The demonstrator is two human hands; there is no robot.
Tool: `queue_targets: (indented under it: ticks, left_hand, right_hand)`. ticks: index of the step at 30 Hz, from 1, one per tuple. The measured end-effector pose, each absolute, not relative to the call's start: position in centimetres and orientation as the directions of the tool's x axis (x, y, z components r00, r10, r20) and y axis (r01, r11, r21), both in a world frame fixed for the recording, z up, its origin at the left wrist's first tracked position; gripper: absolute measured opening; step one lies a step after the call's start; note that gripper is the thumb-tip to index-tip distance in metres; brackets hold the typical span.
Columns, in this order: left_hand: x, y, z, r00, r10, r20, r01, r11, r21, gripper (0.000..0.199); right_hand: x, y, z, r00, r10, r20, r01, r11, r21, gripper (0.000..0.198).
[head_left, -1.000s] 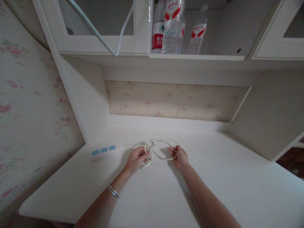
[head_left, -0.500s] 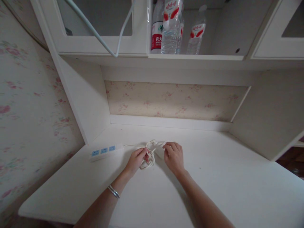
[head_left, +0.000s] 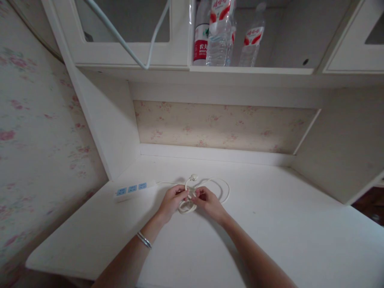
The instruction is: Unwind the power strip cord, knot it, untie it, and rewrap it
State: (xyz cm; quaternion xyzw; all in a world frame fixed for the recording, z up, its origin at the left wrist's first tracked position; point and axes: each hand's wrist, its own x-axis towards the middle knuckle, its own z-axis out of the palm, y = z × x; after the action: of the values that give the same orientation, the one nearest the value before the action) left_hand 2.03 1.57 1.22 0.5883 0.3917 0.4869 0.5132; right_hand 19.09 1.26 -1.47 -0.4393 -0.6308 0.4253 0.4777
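Observation:
A white power strip (head_left: 135, 191) with blue socket faces lies on the left of the white desk. From its right end runs a white cord (head_left: 229, 191), part of it bunched in small coils between my hands and part lying in a wide loop to the right. My left hand (head_left: 173, 202) is closed on the coils, fingertips pinching the cord. Close beside it, my right hand (head_left: 209, 203) is closed on the cord too, thumb and fingers together. The cord's plug (head_left: 194, 177) stands out just beyond my fingers.
Above the desk (head_left: 270, 240) hangs a white cabinet with plastic bottles (head_left: 220, 44) in its open section. A pale cable (head_left: 120, 38) droops in front of its left door. White side panels stand left and right; flowered wallpaper (head_left: 45, 160) covers the left wall.
My right hand has come left and nearer, from out to the right to beside my left hand at the coils. The wide cord loop now shows on the right.

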Motion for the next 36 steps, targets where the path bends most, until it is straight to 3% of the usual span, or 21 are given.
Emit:
queue_targets:
  ticks: [3,7,14,21,28,33,36]
  left_hand:
    - [2.0,1.5,1.3,0.228,0.960,0.164,-0.061,-0.154,0.986,0.027]
    - [2.1,1.5,1.4,0.226,0.958,0.179,-0.051,-0.172,0.984,0.024]
    - [1.8,2.0,0.7,0.211,0.958,0.195,-0.005,-0.198,0.980,0.029]
    - [1.6,2.5,0.0,0.264,0.939,0.219,0.005,-0.229,0.974,0.031]
    - [1.5,2.4,0.3,0.334,0.934,0.124,-0.018,-0.126,0.992,0.034]
    - [1.6,2.3,0.7,0.321,0.938,0.130,-0.035,-0.125,0.992,0.026]
    - [1.8,2.3,0.6,0.334,0.935,0.118,-0.052,-0.107,0.993,0.025]
  right_hand:
    - [19.3,1.4,-1.7,-0.215,0.961,0.171,0.103,0.197,-0.975,0.024]
    - [19.1,1.3,-1.4,-0.167,0.973,0.156,0.070,0.170,-0.983,0.020]
    - [18.7,0.9,-0.8,-0.103,0.991,0.087,-0.193,0.066,-0.979,0.031]
    - [19.0,0.7,-0.3,-0.102,0.992,0.075,-0.254,0.047,-0.966,0.032]
    - [18.6,0.3,-0.3,-0.111,0.981,0.160,-0.122,0.146,-0.982,0.035]
    - [18.5,0.5,-0.4,-0.149,0.985,0.084,-0.194,0.055,-0.979,0.033]
    - [18.6,0.7,-0.7,-0.143,0.985,0.092,-0.047,0.086,-0.995,0.033]
